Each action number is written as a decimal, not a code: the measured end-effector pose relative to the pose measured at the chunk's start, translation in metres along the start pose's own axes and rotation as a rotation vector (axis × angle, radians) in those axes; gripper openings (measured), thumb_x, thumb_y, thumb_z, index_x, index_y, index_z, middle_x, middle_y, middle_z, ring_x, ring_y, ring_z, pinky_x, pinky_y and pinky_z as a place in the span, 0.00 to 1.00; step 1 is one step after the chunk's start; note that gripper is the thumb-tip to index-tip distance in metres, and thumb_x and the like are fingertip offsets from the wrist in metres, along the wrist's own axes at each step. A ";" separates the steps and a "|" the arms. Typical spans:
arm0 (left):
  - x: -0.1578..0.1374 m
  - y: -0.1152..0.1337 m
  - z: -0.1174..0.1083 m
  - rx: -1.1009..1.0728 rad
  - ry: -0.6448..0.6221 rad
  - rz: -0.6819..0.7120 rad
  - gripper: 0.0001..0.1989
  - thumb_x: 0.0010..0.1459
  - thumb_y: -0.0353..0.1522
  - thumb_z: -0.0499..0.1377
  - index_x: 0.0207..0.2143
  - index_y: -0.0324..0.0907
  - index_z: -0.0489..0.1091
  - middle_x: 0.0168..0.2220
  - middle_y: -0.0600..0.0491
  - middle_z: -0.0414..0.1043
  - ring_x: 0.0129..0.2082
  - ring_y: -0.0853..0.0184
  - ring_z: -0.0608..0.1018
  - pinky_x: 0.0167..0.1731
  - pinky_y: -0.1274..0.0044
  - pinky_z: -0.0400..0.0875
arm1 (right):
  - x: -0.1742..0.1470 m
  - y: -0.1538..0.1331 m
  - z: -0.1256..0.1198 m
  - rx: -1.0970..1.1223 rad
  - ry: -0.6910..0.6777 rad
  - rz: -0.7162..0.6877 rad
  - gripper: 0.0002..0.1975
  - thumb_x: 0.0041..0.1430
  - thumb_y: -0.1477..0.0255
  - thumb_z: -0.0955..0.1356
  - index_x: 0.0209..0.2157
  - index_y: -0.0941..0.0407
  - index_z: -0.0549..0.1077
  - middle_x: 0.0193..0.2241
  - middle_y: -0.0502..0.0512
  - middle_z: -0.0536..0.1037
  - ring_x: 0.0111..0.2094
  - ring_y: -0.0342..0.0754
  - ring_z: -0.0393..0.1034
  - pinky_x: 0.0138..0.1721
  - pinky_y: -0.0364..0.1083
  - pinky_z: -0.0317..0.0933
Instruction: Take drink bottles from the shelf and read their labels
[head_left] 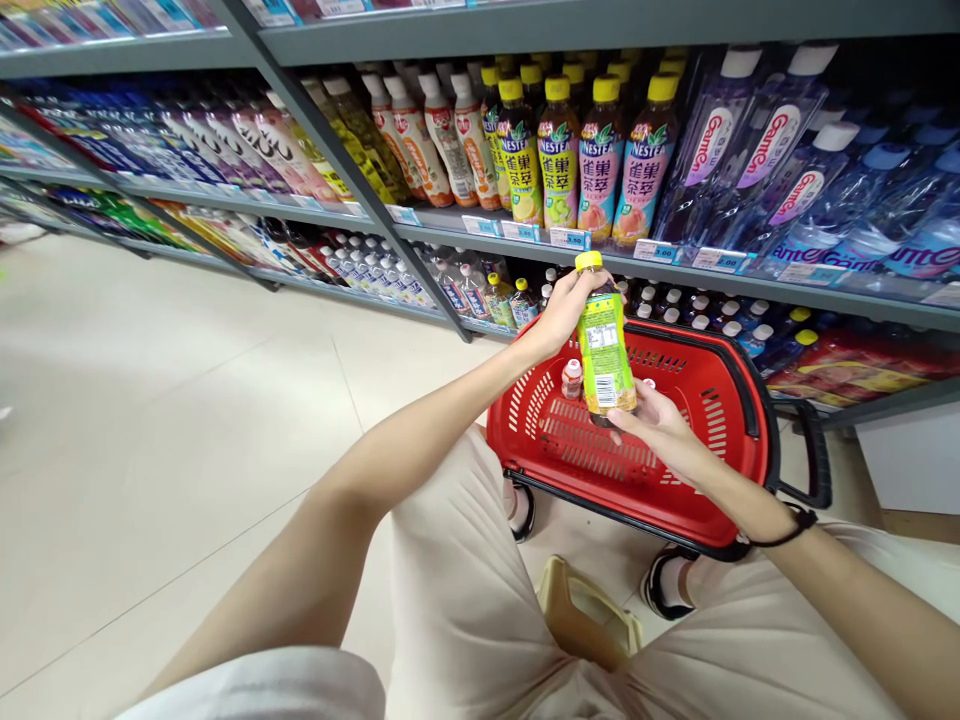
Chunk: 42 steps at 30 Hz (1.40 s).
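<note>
A tea bottle (604,345) with a yellow cap and a green-yellow label is held upright, slightly tilted, over a red shopping basket (739,440). Its barcode side faces me. My left hand (571,308) is closed around the bottle's upper part, just below the cap. Lower down, my right hand (660,425) grips the bottle near its base, with the thumb in front. Inside the basket, a small pink bottle (572,380) with a white cap stands left of the tea bottle. Part of another white-pink cap (649,384) shows behind my right hand.
Shelves of drinks run along the aisle, with Nestea bottles (594,165) and large clear water bottles (765,130) above the basket. A shelf edge (525,243) with price tags is close to my hands. The basket's black handle (817,455) sticks out right. A yellow bag (577,610) lies between my feet.
</note>
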<state>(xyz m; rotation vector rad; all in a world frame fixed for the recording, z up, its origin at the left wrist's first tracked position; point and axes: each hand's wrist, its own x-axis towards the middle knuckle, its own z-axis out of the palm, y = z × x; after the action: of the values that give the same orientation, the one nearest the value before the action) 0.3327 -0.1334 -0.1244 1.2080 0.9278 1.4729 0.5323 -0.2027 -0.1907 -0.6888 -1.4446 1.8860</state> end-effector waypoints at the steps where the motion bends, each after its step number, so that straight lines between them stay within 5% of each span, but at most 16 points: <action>1: 0.000 0.001 0.000 -0.001 -0.003 0.001 0.13 0.63 0.42 0.59 0.40 0.41 0.68 0.35 0.48 0.79 0.31 0.63 0.83 0.35 0.73 0.78 | 0.000 0.000 0.000 -0.003 0.001 0.000 0.26 0.56 0.58 0.80 0.52 0.53 0.75 0.44 0.56 0.77 0.34 0.45 0.67 0.32 0.46 0.69; 42: 0.002 -0.004 0.000 -0.005 0.010 -0.009 0.16 0.61 0.44 0.62 0.39 0.41 0.68 0.35 0.47 0.80 0.35 0.56 0.84 0.34 0.71 0.80 | 0.001 0.005 -0.002 0.009 -0.001 0.005 0.26 0.56 0.59 0.80 0.52 0.52 0.74 0.47 0.57 0.78 0.38 0.48 0.69 0.32 0.46 0.71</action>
<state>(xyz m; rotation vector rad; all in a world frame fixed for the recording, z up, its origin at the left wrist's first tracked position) 0.3332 -0.1308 -0.1281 1.1924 0.9341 1.4748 0.5316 -0.2016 -0.1962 -0.6879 -1.4356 1.8953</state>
